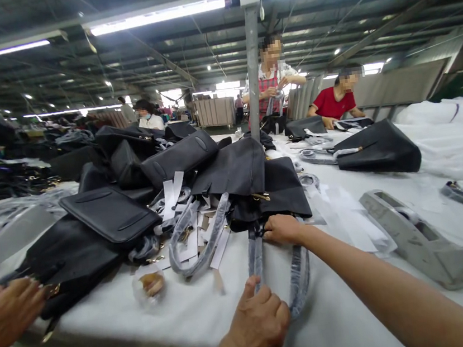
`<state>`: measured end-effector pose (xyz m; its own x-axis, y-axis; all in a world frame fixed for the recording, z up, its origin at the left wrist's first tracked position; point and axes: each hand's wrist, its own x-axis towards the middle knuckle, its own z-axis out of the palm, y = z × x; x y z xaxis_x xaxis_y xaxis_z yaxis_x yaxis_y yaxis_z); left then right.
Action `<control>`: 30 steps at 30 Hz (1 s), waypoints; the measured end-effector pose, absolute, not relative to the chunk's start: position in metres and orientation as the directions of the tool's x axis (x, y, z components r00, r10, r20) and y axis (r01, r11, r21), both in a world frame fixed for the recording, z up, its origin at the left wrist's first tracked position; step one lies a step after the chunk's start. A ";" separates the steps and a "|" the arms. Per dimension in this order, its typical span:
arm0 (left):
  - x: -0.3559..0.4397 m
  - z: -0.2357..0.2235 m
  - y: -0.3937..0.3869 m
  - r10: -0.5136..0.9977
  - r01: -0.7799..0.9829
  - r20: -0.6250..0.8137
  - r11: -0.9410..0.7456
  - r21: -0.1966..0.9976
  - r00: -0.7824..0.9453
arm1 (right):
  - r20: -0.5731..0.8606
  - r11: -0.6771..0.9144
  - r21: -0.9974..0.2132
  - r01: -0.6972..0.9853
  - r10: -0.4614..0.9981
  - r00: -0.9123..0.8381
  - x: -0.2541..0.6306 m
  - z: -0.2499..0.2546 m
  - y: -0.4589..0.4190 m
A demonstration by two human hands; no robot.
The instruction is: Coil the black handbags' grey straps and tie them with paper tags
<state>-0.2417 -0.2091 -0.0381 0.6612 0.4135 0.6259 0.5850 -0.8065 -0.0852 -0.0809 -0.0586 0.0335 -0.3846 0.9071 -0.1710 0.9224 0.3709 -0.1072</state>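
From here I judge the black, leather-look bag, near the white tabletop's front edge, soft and light, its plastic-wrapped black handle slippery. My left hand's fingers clamp the handle; my right hand's pinch its base, the firmest hold.

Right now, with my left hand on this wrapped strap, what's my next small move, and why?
I'd probably steady the wrapped strap with your left hand: it's closed around the strap, while your right hand is at the strap's far end by the black bag, where fine work may need less wobble.
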 end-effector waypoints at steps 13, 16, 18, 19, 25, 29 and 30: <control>-0.251 -0.037 -0.214 0.511 0.541 0.560 -0.831 0.129 0.652 | -0.143 0.166 -0.328 0.930 0.964 -0.222 -0.101 0.026 -0.032; -0.263 -0.012 -0.213 0.584 0.478 0.544 -0.810 0.340 0.602 | -0.022 0.220 -0.321 0.921 0.971 -0.240 -0.071 0.035 -0.060; -0.272 0.004 -0.206 0.607 0.454 0.515 -0.795 0.404 0.605 | 0.064 0.253 -0.318 0.914 0.967 -0.246 -0.045 0.041 -0.088; -0.277 0.010 -0.200 0.608 0.464 0.489 -0.793 0.394 0.625 | 0.087 0.299 -0.327 0.896 0.954 -0.287 -0.034 0.044 -0.105; -0.274 0.021 -0.153 0.588 0.579 0.276 -0.806 0.123 0.760 | -0.035 0.625 -0.346 0.700 0.737 -0.675 -0.035 0.041 -0.204; -0.254 0.029 -0.133 0.428 0.429 0.147 -0.903 0.025 0.892 | 0.027 0.657 -0.230 0.718 0.742 -0.670 -0.059 0.024 -0.229; -0.251 0.032 -0.130 0.404 0.406 0.123 -0.914 0.013 0.906 | 0.065 0.657 -0.232 0.718 0.747 -0.662 -0.060 0.022 -0.229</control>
